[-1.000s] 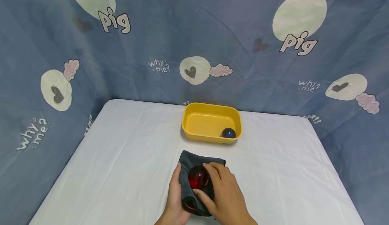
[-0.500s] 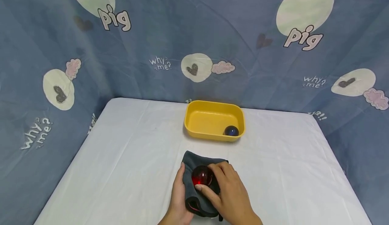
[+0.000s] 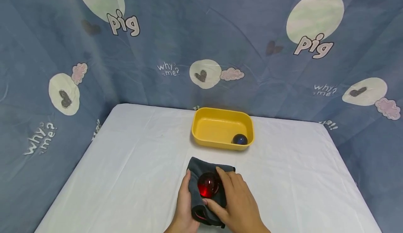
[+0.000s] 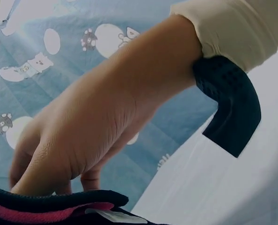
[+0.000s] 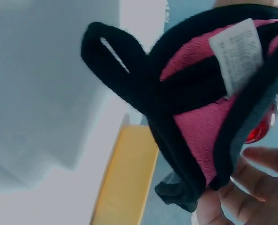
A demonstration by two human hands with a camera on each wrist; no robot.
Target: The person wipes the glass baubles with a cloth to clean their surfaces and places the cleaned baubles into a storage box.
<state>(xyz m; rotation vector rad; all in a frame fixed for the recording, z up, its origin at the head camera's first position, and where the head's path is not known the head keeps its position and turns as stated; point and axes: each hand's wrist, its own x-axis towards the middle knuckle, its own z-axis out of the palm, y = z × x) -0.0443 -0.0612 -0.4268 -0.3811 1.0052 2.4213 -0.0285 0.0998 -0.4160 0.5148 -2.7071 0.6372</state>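
Note:
A dark grey cloth (image 3: 196,166) with black edging lies bunched over my left hand (image 3: 183,205), which grips it from the left and below. On the cloth sits a shiny, see-through red ball (image 3: 207,186). My right hand (image 3: 240,203) holds the ball from the right, its thumb at the lower edge and its fingers at the far side. The right wrist view shows the pink lining (image 5: 202,136) of the cloth, with a white label (image 5: 239,54) and a black loop (image 5: 115,61). The left wrist view has my right hand (image 4: 83,131) above the cloth's edge (image 4: 59,200).
Behind the hands, a yellow tray (image 3: 217,145) stands near the back edge of the white-covered table (image 3: 126,177). A dark blue ball (image 3: 240,139) rests in its front right corner. Blue printed fabric (image 3: 151,44) hangs around the table's back and sides.
My right thumb has slid down from the red ball's front to its lower edge. The hands and cloth stay in nearly the same place, while the head view shifts slightly.

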